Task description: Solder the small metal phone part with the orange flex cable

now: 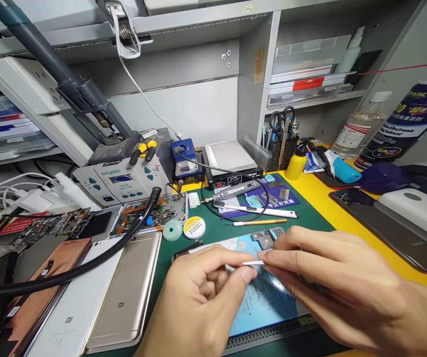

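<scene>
A small, thin white strip (253, 263), seen nearly edge-on, is pinched between both hands; its kind does not show. My left hand (206, 292) holds its left end between thumb and index finger, the other fingers curled in. On the opposite end the fingertips of my right hand (336, 282) close, with the thumb partly hidden. Below the hands lies a light-blue work pad (254, 312) with print on it. Just behind my right fingertips, a small grey metal-shielded circuit part (263, 239) rests at the pad's far edge.
Several phones, one gold (130, 292), lie at left under a black hose (98, 270). Behind the pad are a round tin (194, 227), a white brush (261, 208) and a thin tool (260, 222). A rework station (124, 181) and hot plate (232, 161) stand at back.
</scene>
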Available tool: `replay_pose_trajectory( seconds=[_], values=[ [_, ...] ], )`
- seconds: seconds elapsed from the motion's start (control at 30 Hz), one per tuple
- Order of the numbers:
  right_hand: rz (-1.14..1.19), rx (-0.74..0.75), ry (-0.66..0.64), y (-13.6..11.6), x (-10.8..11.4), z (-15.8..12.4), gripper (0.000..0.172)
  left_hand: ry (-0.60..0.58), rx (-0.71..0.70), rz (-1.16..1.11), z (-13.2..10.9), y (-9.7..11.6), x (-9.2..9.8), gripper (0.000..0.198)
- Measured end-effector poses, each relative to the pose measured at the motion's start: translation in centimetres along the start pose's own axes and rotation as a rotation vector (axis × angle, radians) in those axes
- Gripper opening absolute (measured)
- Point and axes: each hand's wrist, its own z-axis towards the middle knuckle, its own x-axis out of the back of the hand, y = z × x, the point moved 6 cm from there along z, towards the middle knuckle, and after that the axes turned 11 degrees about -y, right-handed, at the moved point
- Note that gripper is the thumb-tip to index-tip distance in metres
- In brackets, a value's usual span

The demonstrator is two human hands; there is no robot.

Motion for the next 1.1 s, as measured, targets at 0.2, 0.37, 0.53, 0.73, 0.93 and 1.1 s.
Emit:
replay_pose_trajectory(
  seconds=[0.2,0.37,0.53,0.73,0.93,1.1],
  values=[
    [0.091,-0.048,-0.013,-0.1,0.0,0.1,0.021,0.03,-0.349,0.386,-0.2,1.3,-0.4,0.016],
    [0.132,-0.102,0.016,-0.1,0.1,0.0,0.015,-0.006,-0.394,0.386,-0.2,1.7,-0.7,0.014],
    [0.129,-0.092,0.03,-0.1,0.2,-0.3,0.015,0.017,-0.441,0.491,-0.5,2.1,-0.4,0.012],
    [0.094,-0.087,-0.012,-0.1,0.1,-0.1,0.016,0.018,-0.498,0.607,-0.8,2.4,-0.8,0.012],
    [0.066,-0.058,-0.104,-0.5,-0.4,0.1,0.018,-0.008,-0.573,0.598,-0.8,2.6,-1.1,0.017],
    [0.0,-0.006,-0.063,-0.8,0.0,-0.4,0.017,-0.011,-0.569,0.602,-1.0,2.4,-1.0,0.017]
  ],
)
